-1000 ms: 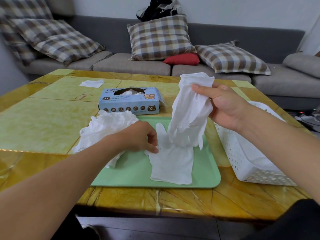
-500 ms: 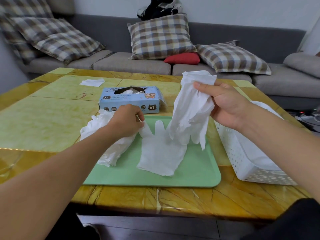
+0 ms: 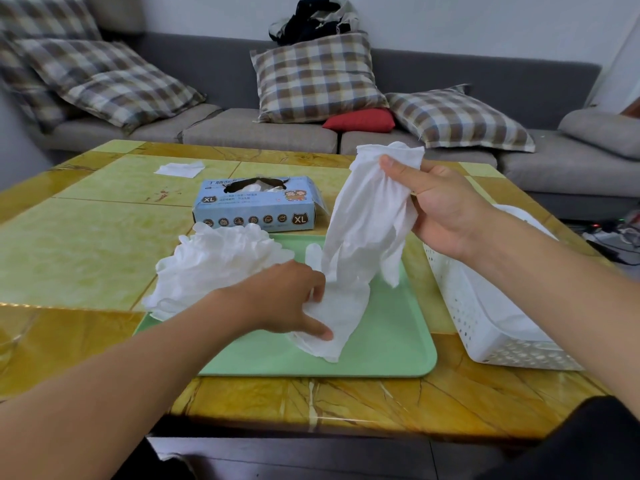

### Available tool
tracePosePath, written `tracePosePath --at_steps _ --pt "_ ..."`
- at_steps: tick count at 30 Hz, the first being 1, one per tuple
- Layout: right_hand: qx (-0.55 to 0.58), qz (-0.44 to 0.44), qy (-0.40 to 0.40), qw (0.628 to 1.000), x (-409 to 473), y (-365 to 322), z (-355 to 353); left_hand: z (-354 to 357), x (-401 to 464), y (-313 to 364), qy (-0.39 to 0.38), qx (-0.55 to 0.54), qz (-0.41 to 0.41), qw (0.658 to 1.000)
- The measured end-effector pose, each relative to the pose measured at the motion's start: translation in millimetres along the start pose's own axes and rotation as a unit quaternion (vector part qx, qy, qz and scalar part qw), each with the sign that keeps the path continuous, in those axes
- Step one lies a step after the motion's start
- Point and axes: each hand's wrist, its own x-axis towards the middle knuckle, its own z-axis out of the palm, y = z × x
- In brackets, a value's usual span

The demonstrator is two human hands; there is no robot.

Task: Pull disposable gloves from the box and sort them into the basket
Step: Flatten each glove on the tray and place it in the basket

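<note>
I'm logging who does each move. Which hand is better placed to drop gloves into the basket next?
Probably the right hand: it already holds a raised bunch of gloves right beside the white basket. The left hand is down on the tray glove, farther away.

On the bench (image 3: 86,244) a tray (image 3: 391,341) lies nearest the person, the glove box (image 3: 256,209) just behind it. A heap of gloves (image 3: 214,268) overlaps the tray's left edge; one flat glove (image 3: 341,317) lies on the tray — under the left hand (image 3: 291,303). The basket (image 3: 485,323) stands right of the tray. The right hand (image 3: 446,206) holds a bunch of gloves (image 3: 367,220) above it. A sofa (image 3: 242,129) runs behind the bench.
</note>
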Motion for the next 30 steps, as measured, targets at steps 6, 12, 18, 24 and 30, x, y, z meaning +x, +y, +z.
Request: tracePosePath --at_steps 6,12,18,24,30 --pt "0.01 0.006 0.002 1.0 -2.5 -5.6 3.0 -7.2 2.3 21.1 -0.001 -0.069 -0.031 0.997" --pt "0.028 0.009 0.011 1.0 -6.4 -3.5 11.8 -50.6 -22.5 14.7 0.196 -0.265 -0.033 0.944" --pt "0.026 0.061 -0.078 0.995 -15.8 11.6 32.1 -41.5 -10.4 40.1 0.294 -0.473 -0.015 0.83" --pt "-0.166 0.022 -0.071 0.983 -7.1 -3.1 6.8 -54.8 -9.5 26.0 0.203 -0.652 -0.049 0.729" --pt "-0.12 0.19 -0.197 0.954 -8.0 27.1 3.6 -62.9 -14.9 27.5 0.07 -0.77 -0.046 0.632"
